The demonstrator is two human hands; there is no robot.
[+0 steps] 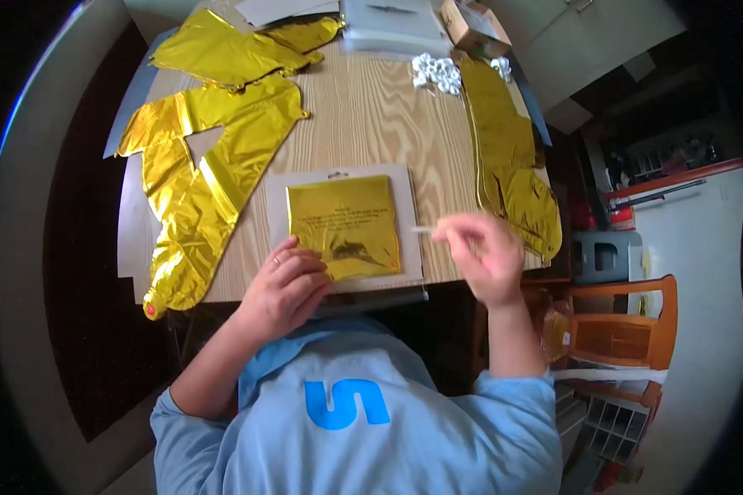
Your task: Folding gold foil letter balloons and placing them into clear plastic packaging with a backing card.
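The left hand (285, 289) lies with curled fingers on the bottom corner of a folded gold balloon (344, 224) on a flat grey pack (404, 206) near the table's (371, 124) front edge. The right hand (483, 256) pinches a thin white straw (422, 230). The straw lies sideways, pointing left at the balloon.

The left hand (285, 285) lies palm down with fingers curled loosely and a ring on one finger; its forearm comes up from the lower left. The right hand (483, 252) is raised, its fingertips (446, 233) pinched together, forearm nearly vertical below it.
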